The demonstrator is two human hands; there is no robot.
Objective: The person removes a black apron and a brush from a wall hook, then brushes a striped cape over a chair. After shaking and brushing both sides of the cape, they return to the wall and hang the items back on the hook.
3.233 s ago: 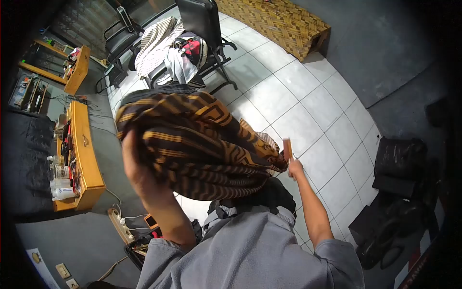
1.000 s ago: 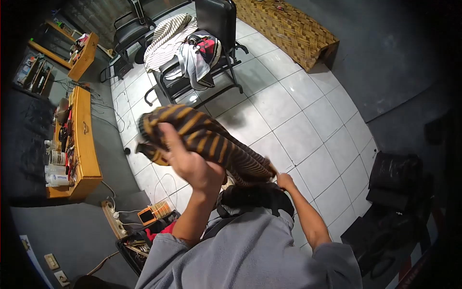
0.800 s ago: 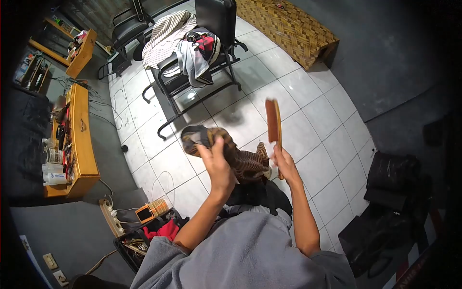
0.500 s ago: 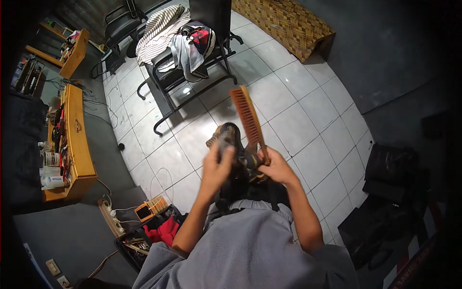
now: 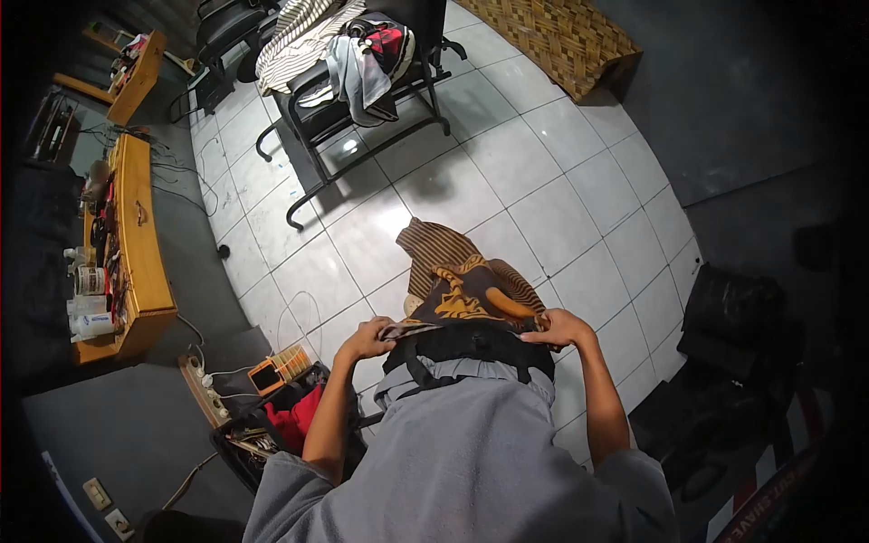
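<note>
A dark cloth with a yellow-orange print and striped parts [image 5: 462, 303] hangs down in front of my waist. Its upper left edge is pinched in my left hand [image 5: 367, 341]. On the other side, my right hand [image 5: 563, 329] is closed on the upper right edge. A smooth orange-brown piece [image 5: 510, 303], which looks like part of the brush, lies against the cloth beside my right fingers; its bristles are not visible. A black waist bag or band [image 5: 471, 346] sits just behind the cloth's top edge.
Ahead stands a black chair [image 5: 312, 149] with striped and other cloths [image 5: 358, 72] on it. To the left are a wooden shelf [image 5: 145, 244] with bottles and an open bag [image 5: 240, 443] with red cloth. A woven box [image 5: 552, 41] is at the upper right.
My hands have moved apart and slightly down, and the dark cloth now spreads between them. The brush, upright in my right hand before, no longer stands up.
</note>
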